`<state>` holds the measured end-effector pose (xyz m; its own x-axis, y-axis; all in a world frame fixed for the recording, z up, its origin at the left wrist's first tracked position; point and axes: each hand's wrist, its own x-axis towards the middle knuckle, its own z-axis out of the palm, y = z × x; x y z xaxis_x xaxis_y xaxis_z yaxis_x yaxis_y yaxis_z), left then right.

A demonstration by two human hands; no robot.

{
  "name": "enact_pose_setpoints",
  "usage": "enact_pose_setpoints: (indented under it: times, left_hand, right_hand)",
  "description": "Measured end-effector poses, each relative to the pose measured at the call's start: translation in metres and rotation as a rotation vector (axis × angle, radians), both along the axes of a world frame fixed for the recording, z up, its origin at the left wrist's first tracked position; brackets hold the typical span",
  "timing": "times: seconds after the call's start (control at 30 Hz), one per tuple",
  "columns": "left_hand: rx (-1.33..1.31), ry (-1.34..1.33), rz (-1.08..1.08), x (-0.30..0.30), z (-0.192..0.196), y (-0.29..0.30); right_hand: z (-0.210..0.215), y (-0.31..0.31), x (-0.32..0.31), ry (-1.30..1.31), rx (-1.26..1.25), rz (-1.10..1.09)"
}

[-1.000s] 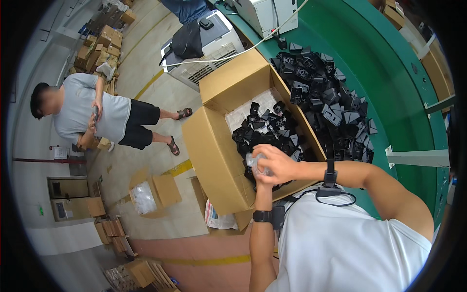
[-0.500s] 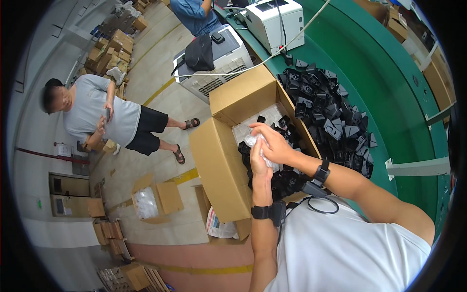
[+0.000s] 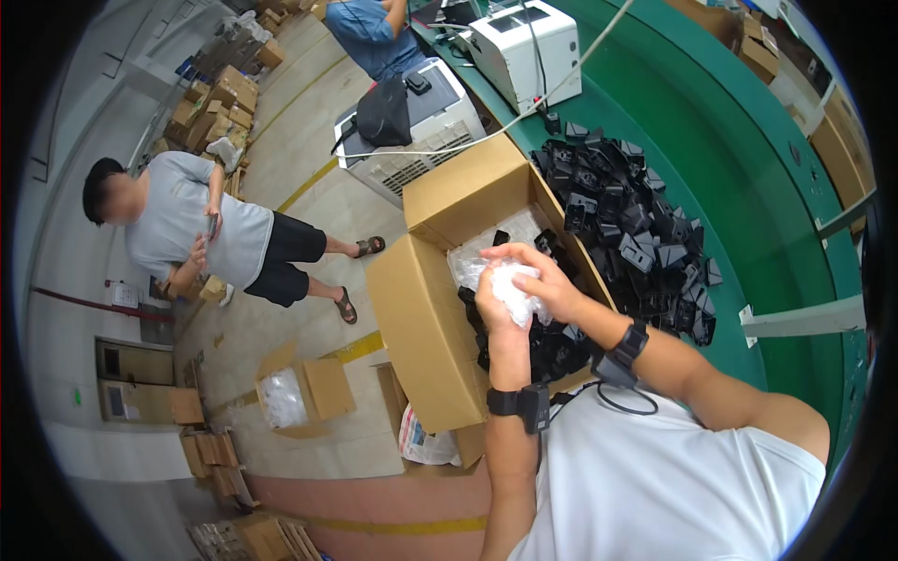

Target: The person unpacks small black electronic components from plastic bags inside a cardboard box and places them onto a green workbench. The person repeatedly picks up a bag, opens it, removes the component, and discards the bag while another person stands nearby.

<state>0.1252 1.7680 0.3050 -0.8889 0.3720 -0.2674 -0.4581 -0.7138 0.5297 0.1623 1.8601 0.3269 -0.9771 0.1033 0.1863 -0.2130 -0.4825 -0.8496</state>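
Two hands: both are closed around one crumpled clear plastic bag [image 3: 516,288], held just above the open cardboard box [image 3: 426,327].
Left hand [image 3: 496,313]: it grips the bag from below and from the side, fingers wrapped on the plastic; a black band is on this wrist.
Right hand [image 3: 547,280]: it covers the bag from the top, fingers curled and pressing on it; a black watch [image 3: 629,343] is on this wrist.
Bag: thin and wrinkled; I cannot tell what is inside. I judge that thin plastic may tear, or slide out, if the squeeze is uneven.
Box content: black plastic parts [image 3: 552,346] lie under the hands, with more clear plastic [image 3: 486,257] further in. If the bag opens, its content could fall among them and be hard to find.
Box position: it stands tilted at the edge of the green table [image 3: 748,187], with one flap hanging open. A push from the forearms might shift it.
Table pile: many loose black parts [image 3: 636,234] lie just beside the box; an elbow could sweep some off.
Far: another person [image 3: 196,229] stands on the floor well apart, near smaller boxes.
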Motion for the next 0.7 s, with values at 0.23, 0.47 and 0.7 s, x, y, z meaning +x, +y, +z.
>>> enact_pose_setpoints:
  times: [0.23, 0.47, 0.7]
  left_hand:
    - [-1.113, 1.087, 0.298, 0.007, -0.008, 0.028]
    - [-1.243, 1.218, 0.215, 0.024, -0.003, 0.034]
    - [-1.369, 1.152, 0.079, 0.035, -0.013, 0.027]
  right_hand:
    - [-0.029, 0.006, 0.002, -0.383, -0.587, 0.048]
    - [-0.021, 0.035, 0.010, -0.336, -0.489, 0.265]
    - [-0.018, 0.038, 0.023, -0.364, -0.284, 0.280]
